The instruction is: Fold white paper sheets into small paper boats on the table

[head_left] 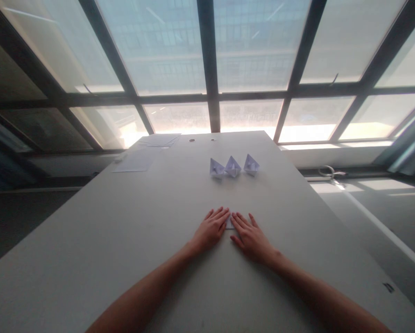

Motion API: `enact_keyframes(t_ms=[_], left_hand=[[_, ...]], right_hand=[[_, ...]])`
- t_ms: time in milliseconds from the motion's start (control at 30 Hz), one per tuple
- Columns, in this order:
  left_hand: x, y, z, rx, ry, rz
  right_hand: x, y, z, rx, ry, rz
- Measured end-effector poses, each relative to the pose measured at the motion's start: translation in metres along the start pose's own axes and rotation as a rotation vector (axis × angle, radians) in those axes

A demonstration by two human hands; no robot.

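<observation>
A small folded piece of white paper [229,224] lies flat on the table, mostly hidden beneath my hands. My left hand [212,227] rests on its left side, fingers stretched out and palm down. From the right, my right hand [249,235] lies over the other side with its fingers extended and thumb apart. Between the two hands only a narrow strip of the paper shows. Beyond them stand three folded paper boats [232,167] in a row; the left two are close together and the third sits slightly apart on the right.
Flat white sheets [134,161] lie at the far left of the white table [99,231]. Two small round items, one of them dark [192,140], are near the back edge. A coiled white cable [327,171] is beyond the right edge, below large windows.
</observation>
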State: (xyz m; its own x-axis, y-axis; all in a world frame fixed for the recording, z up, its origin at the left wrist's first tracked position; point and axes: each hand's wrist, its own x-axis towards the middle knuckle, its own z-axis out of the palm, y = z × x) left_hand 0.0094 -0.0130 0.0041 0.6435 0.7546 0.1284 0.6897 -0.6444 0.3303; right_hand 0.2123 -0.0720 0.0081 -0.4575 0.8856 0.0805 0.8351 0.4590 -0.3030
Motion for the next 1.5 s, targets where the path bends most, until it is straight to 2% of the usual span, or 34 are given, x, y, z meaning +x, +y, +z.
enact_keyframes(t_ms=[200, 700, 900, 1133, 1233, 1333, 1500], left_hand=[[0.0, 0.001, -0.001, 0.004, -0.006, -0.01], [0.0, -0.002, -0.001, 0.021, -0.042, 0.005], [-0.001, 0.0, 0.0, 0.048, -0.042, 0.032], [0.001, -0.003, -0.001, 0.043, 0.043, -0.03], [-0.004, 0.006, -0.003, 0.111, 0.069, 0.023], [-0.01, 0.015, -0.001, 0.186, -0.007, 0.107], [-0.017, 0.016, 0.001, 0.266, -0.131, 0.037]], right_hand=[[0.001, 0.004, -0.001, -0.016, 0.005, 0.051], [0.001, 0.004, -0.003, -0.003, -0.011, 0.057], [0.001, 0.006, -0.003, -0.017, -0.046, -0.04], [0.001, 0.005, -0.003, -0.016, -0.05, -0.035], [0.001, 0.006, -0.002, -0.015, -0.029, -0.041], [0.002, 0.005, -0.001, -0.004, -0.003, -0.043], [-0.001, 0.004, 0.001, -0.02, -0.006, -0.011]])
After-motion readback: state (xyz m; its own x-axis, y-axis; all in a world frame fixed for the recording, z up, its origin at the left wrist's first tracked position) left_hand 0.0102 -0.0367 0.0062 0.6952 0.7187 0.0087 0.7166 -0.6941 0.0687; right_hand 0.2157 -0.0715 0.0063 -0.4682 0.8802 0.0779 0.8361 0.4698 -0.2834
